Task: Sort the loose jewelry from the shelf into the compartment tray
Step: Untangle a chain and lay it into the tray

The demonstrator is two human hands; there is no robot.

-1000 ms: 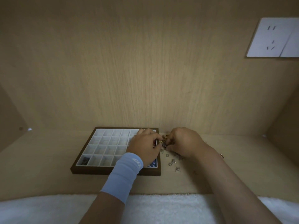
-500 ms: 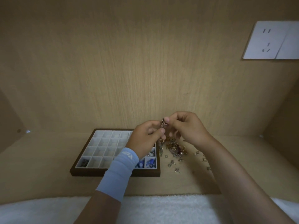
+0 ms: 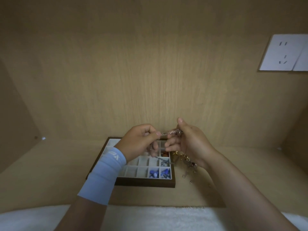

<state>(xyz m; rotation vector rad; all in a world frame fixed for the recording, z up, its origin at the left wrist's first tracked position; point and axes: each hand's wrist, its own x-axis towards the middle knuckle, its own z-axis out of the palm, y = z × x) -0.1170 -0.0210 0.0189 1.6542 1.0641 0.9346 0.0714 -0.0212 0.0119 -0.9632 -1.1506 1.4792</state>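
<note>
Above compartment tray: silver chain, stretched between left hand and right hand, each pinching one end; loose jewelry heaped just beside tray

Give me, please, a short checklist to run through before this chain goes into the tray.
1. Grip: the left hand and the right hand each pinch the chain, which spans between them. Ok.
2. Chain lifted free of the loose pile: strands hang below the hands, and whether they snag is too small to see. Cannot tell.
3. Free space in the compartment tray: an empty cell shows near the front. Ok.
4. Tray flat on the shelf, below the hands. Ok.
5. Chain untangled: cannot tell.
</note>
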